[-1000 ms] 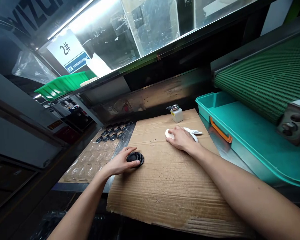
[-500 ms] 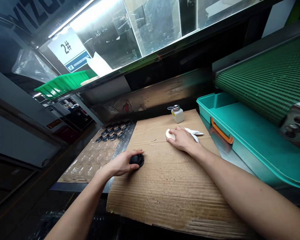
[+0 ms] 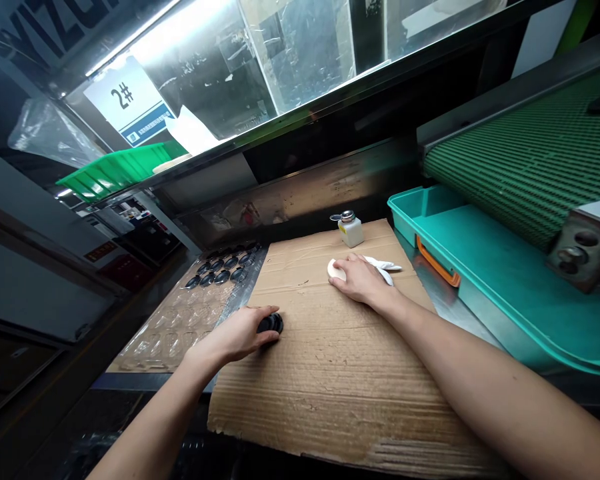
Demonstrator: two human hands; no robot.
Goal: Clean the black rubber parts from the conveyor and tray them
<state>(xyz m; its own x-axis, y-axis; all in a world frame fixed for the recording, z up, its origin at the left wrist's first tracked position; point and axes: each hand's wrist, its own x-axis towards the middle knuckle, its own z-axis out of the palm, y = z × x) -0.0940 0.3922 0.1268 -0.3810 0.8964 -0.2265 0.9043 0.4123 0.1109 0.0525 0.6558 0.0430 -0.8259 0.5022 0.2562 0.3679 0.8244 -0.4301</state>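
Observation:
My left hand [image 3: 241, 331] is closed around a black round part [image 3: 272, 323] low over the left side of the cardboard sheet [image 3: 320, 373]. Thumb and fingers grip it from two sides, and the palm hides much of it. Farther back on the cardboard, my right hand [image 3: 359, 279] has its fingers on a round white pad [image 3: 337, 269]. A folded white cloth [image 3: 384, 264] lies beside and partly behind that hand. Beyond them stands a small white square bottle [image 3: 351, 230] with a metal top and its lid flipped aside.
On the left is a clear plastic tray [image 3: 167, 320] with several black round parts [image 3: 222, 277] in its far pockets. A teal bin [image 3: 500, 287] with an orange handle stands to the right, under a green conveyor belt [image 3: 530, 160]. A green basket [image 3: 115, 170] sits on the upper shelf.
The black part looks tilted more on its side in my left hand, with the fingers closer around it. My right hand stays on the white pad. The whole view has shifted slightly.

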